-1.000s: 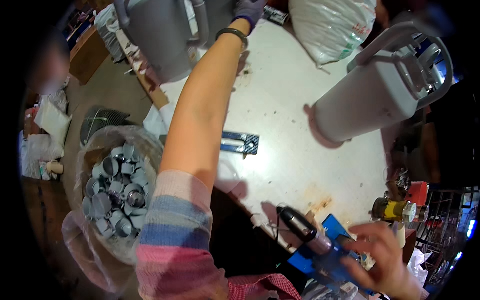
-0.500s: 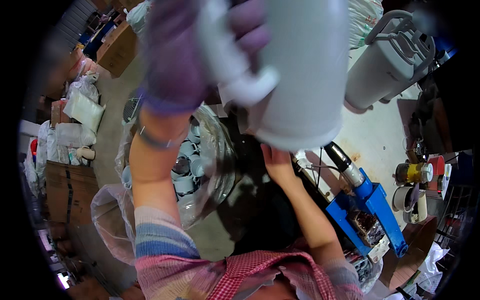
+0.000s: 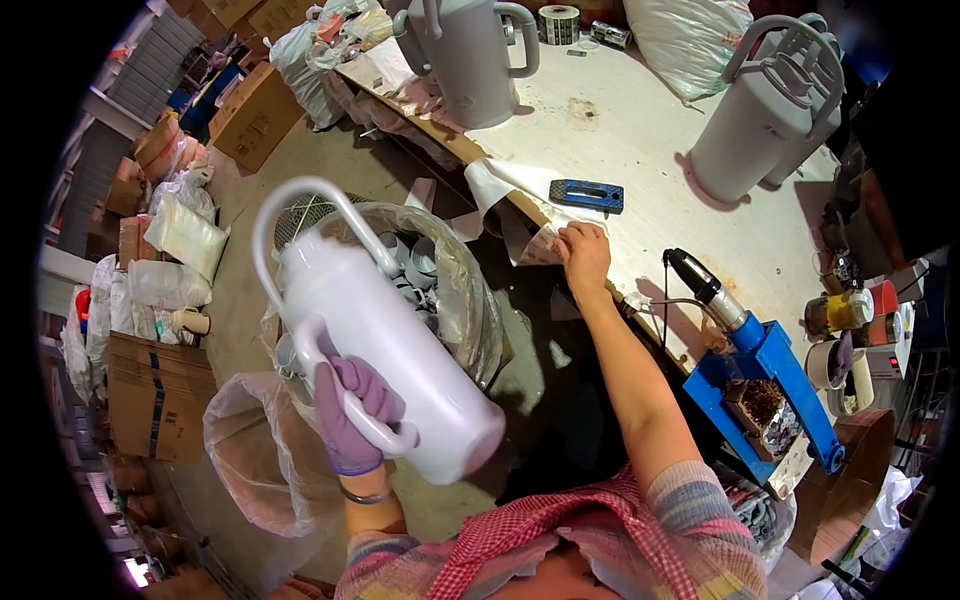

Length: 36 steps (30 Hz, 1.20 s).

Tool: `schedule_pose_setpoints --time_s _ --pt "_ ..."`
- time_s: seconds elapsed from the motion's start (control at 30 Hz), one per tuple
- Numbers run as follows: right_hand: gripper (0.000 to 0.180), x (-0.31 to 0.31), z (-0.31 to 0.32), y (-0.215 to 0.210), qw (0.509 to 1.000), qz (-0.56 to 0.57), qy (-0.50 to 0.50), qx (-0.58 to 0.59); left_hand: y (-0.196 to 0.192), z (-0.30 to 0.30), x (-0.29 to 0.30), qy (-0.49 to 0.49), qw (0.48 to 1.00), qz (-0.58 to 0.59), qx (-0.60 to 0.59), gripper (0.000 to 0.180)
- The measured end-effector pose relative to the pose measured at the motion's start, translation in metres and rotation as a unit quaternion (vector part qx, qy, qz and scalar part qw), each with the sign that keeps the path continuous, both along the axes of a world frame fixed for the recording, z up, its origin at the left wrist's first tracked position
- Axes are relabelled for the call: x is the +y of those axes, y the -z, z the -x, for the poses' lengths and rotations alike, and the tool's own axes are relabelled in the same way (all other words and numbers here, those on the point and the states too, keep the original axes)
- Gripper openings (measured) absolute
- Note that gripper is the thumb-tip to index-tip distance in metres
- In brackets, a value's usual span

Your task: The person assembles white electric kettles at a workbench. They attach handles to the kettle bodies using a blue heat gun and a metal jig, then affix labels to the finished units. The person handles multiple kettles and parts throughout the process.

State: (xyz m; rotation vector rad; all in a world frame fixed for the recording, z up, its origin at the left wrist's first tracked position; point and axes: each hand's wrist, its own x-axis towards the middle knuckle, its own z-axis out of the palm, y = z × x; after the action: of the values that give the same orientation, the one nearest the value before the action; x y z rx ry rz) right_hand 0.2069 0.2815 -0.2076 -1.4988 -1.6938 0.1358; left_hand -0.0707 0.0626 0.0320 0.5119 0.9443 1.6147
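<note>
My left hand [image 3: 352,415], in a purple glove, is closed around the side handle of a large pale grey jug [image 3: 395,350]. The jug is tilted, its top with a carry loop toward the upper left and its base toward the lower right. My bare right hand [image 3: 585,258] rests at the worktable's edge, fingers curled onto a pale sheet of printed paper [image 3: 541,246] that hangs over the edge. Just beyond that hand lies a blue and black slotted tool [image 3: 587,195].
More grey jugs [image 3: 478,70] [image 3: 750,135] stand on the white worktable [image 3: 620,120]. A blue metal stand [image 3: 760,375] holds a black and silver tool at the right. Grey parts fill a plastic-lined bin [image 3: 470,290] below. Cardboard boxes [image 3: 155,395] line the left.
The jug has moved from close in front of the camera down and to the left, still in my left hand. My right hand now shows at the paper on the table edge.
</note>
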Motion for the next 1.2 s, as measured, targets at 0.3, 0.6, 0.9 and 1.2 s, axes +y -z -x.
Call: schedule_pose_setpoints --time_s 0.3,0.6,0.9,1.2 --pt "0.027 -0.005 0.018 -0.002 0.997 -0.038 0.043 -0.055 0.07 -0.011 -0.045 0.009 0.982 0.128 -0.137 0.037" --pt "0.013 -0.005 0.022 0.003 0.994 -0.04 0.045 -0.089 0.065 -0.04 -0.057 -0.011 0.981 0.18 -0.074 0.035" --pt "0.009 -0.176 -0.032 -0.167 0.927 0.161 -0.328 0.083 0.079 -0.04 -0.037 -0.026 0.971 0.232 -0.059 0.04" --pt "0.012 -0.241 -0.031 -0.179 0.73 0.42 -0.478 0.251 0.079 -0.063 -0.016 -0.004 0.963 0.264 -0.05 0.031"
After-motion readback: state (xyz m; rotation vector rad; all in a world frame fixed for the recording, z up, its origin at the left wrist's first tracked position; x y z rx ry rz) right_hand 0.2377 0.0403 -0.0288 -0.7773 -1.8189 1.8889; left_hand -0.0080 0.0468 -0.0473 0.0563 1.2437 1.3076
